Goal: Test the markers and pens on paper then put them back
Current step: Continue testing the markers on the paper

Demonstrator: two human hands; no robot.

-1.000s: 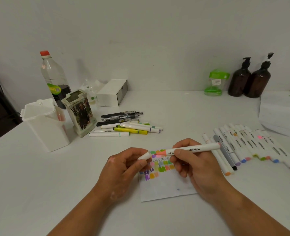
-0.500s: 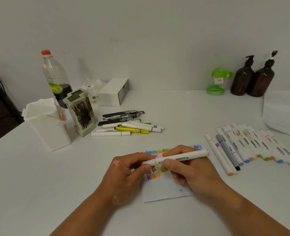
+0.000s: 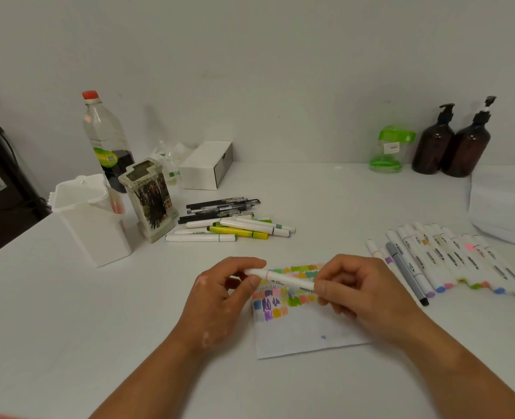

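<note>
1. The marker [image 3: 283, 279] is held level just above the paper [image 3: 304, 331], over the coloured swatches, touching neither paper nor table [image 3: 68, 328]
2. The left hand [image 3: 220, 300] pinches the marker's cap end between thumb and forefinger, the other fingers curled under; a fingertip hold like this suits pulling a cap off or pressing one on
3. The right hand [image 3: 362, 294] is wrapped round the other half of the barrel, fingers curled over it, which braces the body against that pull or push
4. A pink ring shows at the seam and the cap looks seated; whether this is an uncapping or a capping I can't tell
5. The paper lies flat straight ahead of the person, far half crowded with swatches, near half almost bare, so there is room for more tests
6. The row [image 3: 449, 261] of markers lies side by side near the right hand, coloured ends toward the person, probably so each colour reads at a glance
7. The pile [image 3: 235, 225] of pens lies loose beyond the paper, beside the pot [image 3: 150, 201] and the holder [image 3: 90, 219], likely where they belong; most are not yet put back
</note>
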